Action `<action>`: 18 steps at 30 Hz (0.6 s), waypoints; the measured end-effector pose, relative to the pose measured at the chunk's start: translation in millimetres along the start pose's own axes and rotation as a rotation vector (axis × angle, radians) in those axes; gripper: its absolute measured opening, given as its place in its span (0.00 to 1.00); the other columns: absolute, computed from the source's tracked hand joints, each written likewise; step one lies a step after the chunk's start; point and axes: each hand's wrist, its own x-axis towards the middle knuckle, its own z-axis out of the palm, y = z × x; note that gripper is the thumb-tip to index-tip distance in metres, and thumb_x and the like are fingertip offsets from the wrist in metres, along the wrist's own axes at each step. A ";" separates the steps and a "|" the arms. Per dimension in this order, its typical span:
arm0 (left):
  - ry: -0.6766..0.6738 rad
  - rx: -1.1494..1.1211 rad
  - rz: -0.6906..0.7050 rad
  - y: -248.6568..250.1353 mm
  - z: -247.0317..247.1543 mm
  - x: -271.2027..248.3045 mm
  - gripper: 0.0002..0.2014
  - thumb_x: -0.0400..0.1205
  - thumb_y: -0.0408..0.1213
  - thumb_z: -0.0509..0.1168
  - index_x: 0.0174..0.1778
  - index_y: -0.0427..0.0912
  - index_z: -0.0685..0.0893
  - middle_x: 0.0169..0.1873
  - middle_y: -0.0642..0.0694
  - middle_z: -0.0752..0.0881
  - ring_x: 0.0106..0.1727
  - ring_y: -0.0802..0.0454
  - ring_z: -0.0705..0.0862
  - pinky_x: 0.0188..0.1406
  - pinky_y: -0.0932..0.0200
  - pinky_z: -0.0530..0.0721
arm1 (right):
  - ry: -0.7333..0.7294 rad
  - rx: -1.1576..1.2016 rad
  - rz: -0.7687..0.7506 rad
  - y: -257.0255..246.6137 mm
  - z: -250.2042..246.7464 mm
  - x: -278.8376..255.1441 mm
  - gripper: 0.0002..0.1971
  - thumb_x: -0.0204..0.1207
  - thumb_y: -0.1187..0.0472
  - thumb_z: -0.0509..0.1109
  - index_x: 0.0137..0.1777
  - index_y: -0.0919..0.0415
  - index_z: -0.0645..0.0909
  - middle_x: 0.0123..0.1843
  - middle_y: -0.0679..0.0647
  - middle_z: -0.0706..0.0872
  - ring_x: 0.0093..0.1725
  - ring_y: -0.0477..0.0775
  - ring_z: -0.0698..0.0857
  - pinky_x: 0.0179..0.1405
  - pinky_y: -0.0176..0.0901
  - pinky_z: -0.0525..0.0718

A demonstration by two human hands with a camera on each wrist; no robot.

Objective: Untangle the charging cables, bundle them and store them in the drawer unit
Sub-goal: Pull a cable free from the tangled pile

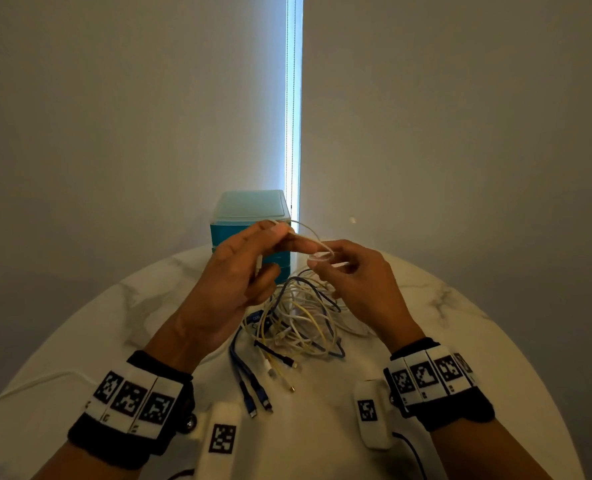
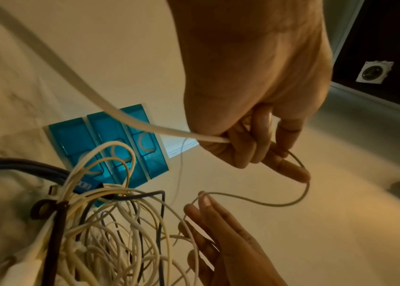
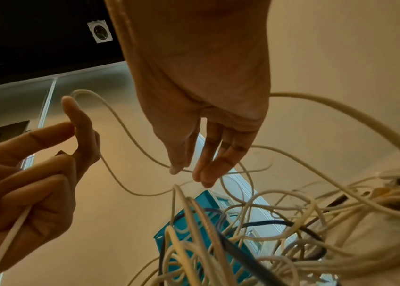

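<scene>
Both hands are raised over the table in front of a teal drawer unit (image 1: pixel 249 233). My left hand (image 1: pixel 280 237) grips a thin white cable (image 1: pixel 308 230), which runs through its curled fingers (image 2: pixel 243 143) and arcs over to my right hand (image 1: pixel 322 261). There the thumb and fingertips (image 3: pixel 177 170) pinch the same cable (image 3: pixel 125 135). Below the hands, a tangle of white, yellow and blue cables (image 1: pixel 301 317) lies on the table; the white cable (image 2: pixel 280 204) trails down into this tangle (image 2: pixel 120 232). The drawer unit (image 2: pixel 111 139) shows three shut drawers.
The round marble table (image 1: pixel 114 306) ends against a plain wall just behind the drawer unit. Several plug ends (image 1: pixel 256 400) lie toward the near edge. Two white marker-tagged boxes (image 1: pixel 221 438) (image 1: pixel 370 414) sit near my wrists.
</scene>
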 end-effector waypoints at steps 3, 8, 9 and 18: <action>0.025 0.086 -0.030 -3.9 -1.3 1.9 0.18 0.93 0.46 0.60 0.61 0.34 0.85 0.61 0.28 0.90 0.21 0.57 0.61 0.21 0.61 0.60 | 0.055 0.147 0.056 -9.8 -4.4 -2.1 0.10 0.87 0.49 0.75 0.63 0.50 0.90 0.49 0.49 0.96 0.42 0.50 0.97 0.35 0.50 0.96; 0.152 -0.075 -0.052 0.2 -14.5 6.5 0.16 0.94 0.42 0.59 0.68 0.33 0.82 0.60 0.37 0.93 0.17 0.60 0.61 0.18 0.66 0.59 | -0.110 0.248 0.159 -17.0 -14.1 -2.6 0.09 0.94 0.57 0.66 0.66 0.51 0.86 0.52 0.50 0.97 0.47 0.55 0.97 0.38 0.46 0.96; 0.143 -0.102 -0.044 2.4 -15.6 6.8 0.16 0.94 0.42 0.59 0.68 0.33 0.82 0.61 0.37 0.93 0.16 0.60 0.60 0.18 0.65 0.58 | -0.204 0.237 0.202 -16.0 -10.3 -3.1 0.11 0.93 0.62 0.66 0.68 0.49 0.86 0.53 0.51 0.97 0.48 0.56 0.97 0.40 0.47 0.96; 0.073 -0.323 0.118 39.8 -22.0 -2.2 0.18 0.96 0.43 0.54 0.55 0.46 0.91 0.66 0.49 0.92 0.18 0.54 0.54 0.19 0.66 0.56 | -0.162 0.042 0.206 6.5 -4.9 -0.4 0.09 0.89 0.61 0.73 0.65 0.55 0.92 0.59 0.53 0.94 0.49 0.53 0.96 0.38 0.42 0.94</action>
